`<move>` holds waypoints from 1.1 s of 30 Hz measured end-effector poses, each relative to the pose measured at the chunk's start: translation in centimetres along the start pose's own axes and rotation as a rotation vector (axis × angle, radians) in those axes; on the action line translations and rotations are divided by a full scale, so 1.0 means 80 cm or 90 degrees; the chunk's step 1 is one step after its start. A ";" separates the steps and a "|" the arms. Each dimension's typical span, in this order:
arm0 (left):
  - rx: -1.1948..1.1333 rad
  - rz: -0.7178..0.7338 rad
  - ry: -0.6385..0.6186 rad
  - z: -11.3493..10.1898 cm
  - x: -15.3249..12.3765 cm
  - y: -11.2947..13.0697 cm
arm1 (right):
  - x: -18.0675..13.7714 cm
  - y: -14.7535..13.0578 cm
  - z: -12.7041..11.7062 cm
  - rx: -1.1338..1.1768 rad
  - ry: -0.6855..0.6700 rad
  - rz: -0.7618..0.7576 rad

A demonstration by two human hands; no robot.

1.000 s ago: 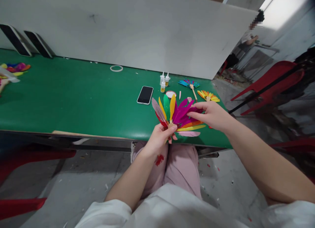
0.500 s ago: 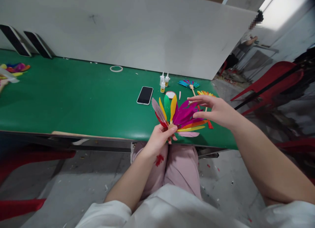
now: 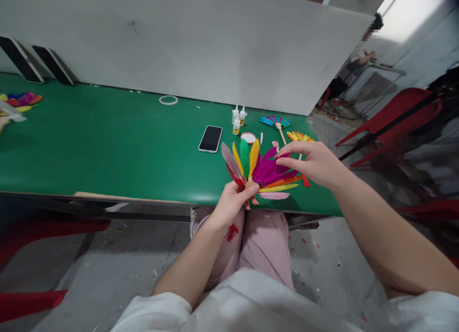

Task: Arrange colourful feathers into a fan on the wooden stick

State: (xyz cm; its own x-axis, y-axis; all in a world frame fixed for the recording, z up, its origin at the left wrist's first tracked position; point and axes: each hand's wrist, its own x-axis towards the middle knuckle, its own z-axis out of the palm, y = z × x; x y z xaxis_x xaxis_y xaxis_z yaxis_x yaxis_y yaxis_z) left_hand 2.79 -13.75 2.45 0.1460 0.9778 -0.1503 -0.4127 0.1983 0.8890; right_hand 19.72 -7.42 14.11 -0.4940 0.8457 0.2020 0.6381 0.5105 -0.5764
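Note:
A fan of coloured feathers [image 3: 265,171] in grey, red, yellow, green, magenta, orange and pink spreads above the table's near edge. My left hand [image 3: 234,198] is closed around its base, the thumb pressed on a small tan piece [image 3: 250,184] where the quills meet. A red tassel [image 3: 232,232] shows below that hand, over my lap. At the fan's right side, my right hand [image 3: 310,162] has its thumb and forefinger pinched together at the tip of a magenta feather [image 3: 269,154]. The remaining fingers of this hand are stretched out over the feathers.
Behind the fan are a phone [image 3: 210,139], several white glue bottles [image 3: 236,126] and a small round white lid [image 3: 248,138]. A blue feather fan [image 3: 274,122] and an orange-yellow one [image 3: 300,137] lie at the right. Loose feathers [image 3: 22,101] lie far left on the green table [image 3: 125,145].
My right hand has lowered slightly, and its thumb and forefinger have closed from apart to a pinch on the magenta feather. The left hand keeps its hold on the fan.

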 end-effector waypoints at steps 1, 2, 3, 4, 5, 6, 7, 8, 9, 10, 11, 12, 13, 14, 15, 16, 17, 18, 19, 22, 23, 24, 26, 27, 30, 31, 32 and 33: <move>-0.002 -0.002 0.001 0.000 0.000 0.000 | 0.000 0.000 0.000 -0.003 0.000 0.002; -0.003 -0.004 0.002 0.000 0.000 0.000 | 0.001 0.000 0.001 -0.006 0.001 0.004; -0.004 -0.004 0.003 0.000 0.000 0.001 | 0.001 0.000 0.002 -0.011 0.004 0.006; -0.005 -0.003 0.003 0.000 0.000 0.001 | 0.001 -0.001 0.002 -0.015 0.006 0.007; -0.006 -0.001 0.002 0.000 0.000 0.000 | 0.001 -0.001 0.003 -0.018 0.007 0.011; -0.007 0.001 0.000 0.000 0.000 0.000 | 0.002 -0.002 0.004 -0.020 0.006 0.014; -0.007 0.002 -0.003 0.000 0.000 0.000 | 0.002 -0.002 0.005 -0.020 0.003 0.018; -0.008 0.002 -0.005 0.000 0.000 0.000 | 0.002 -0.003 0.006 -0.019 0.001 0.022; -0.010 0.002 -0.006 0.000 0.000 0.000 | 0.002 -0.004 0.007 -0.017 -0.001 0.027; -0.010 0.001 -0.006 0.000 0.000 0.000 | 0.001 -0.004 0.007 -0.014 -0.002 0.031; -0.011 -0.001 -0.006 0.000 0.000 0.000 | 0.001 -0.005 0.008 -0.012 -0.001 0.035; -0.011 -0.001 -0.005 0.000 0.000 0.000 | 0.001 -0.005 0.009 -0.009 0.000 0.039; -0.011 0.000 -0.005 0.000 0.000 0.000 | 0.001 -0.005 0.009 -0.006 -0.002 0.045; -0.011 -0.001 -0.004 0.000 0.000 -0.001 | 0.001 -0.004 0.010 -0.001 -0.004 0.050; -0.012 -0.003 -0.005 0.000 0.001 -0.001 | 0.001 -0.002 0.010 0.008 -0.008 0.053; -0.014 -0.005 -0.004 0.000 0.001 -0.002 | 0.002 0.001 0.010 0.023 -0.008 0.054; -0.017 -0.007 -0.001 0.000 0.002 -0.002 | 0.002 0.005 0.010 0.046 -0.005 0.056; -0.020 -0.010 0.004 0.000 0.003 -0.004 | 0.003 0.009 0.010 0.075 0.004 0.060; -0.023 -0.011 0.011 -0.001 0.003 -0.005 | 0.003 0.015 0.010 0.110 0.018 0.066; -0.029 -0.010 0.030 -0.002 0.007 -0.011 | 0.005 0.032 0.009 0.199 0.062 0.095; -0.033 -0.011 0.034 -0.003 0.008 -0.012 | 0.005 0.038 0.009 0.214 0.070 0.104; -0.040 -0.014 0.037 -0.004 0.009 -0.014 | 0.005 0.043 0.010 0.224 0.071 0.109; -0.060 -0.024 0.046 -0.005 0.010 -0.016 | 0.004 0.050 0.011 0.241 0.062 0.116; -0.070 -0.032 0.053 -0.005 0.011 -0.017 | 0.004 0.053 0.013 0.249 0.057 0.119; -0.089 -0.046 0.070 -0.006 0.013 -0.018 | 0.002 0.058 0.018 0.263 0.030 0.135; -0.092 -0.049 0.072 -0.006 0.013 -0.018 | 0.001 0.058 0.020 0.265 0.013 0.140; -0.094 -0.051 0.072 -0.006 0.014 -0.018 | 0.002 0.059 0.022 0.269 -0.007 0.145; -0.096 -0.053 0.069 -0.006 0.014 -0.018 | 0.002 0.060 0.024 0.275 -0.029 0.147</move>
State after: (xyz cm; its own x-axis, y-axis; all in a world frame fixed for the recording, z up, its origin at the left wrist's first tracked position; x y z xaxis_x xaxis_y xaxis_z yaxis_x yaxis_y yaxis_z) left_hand 3.14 -12.91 0.79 0.0910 0.9575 -0.2738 -0.5346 0.2789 0.7978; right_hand 21.56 -5.14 9.87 -0.4000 0.9165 0.0016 0.4356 0.1917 -0.8795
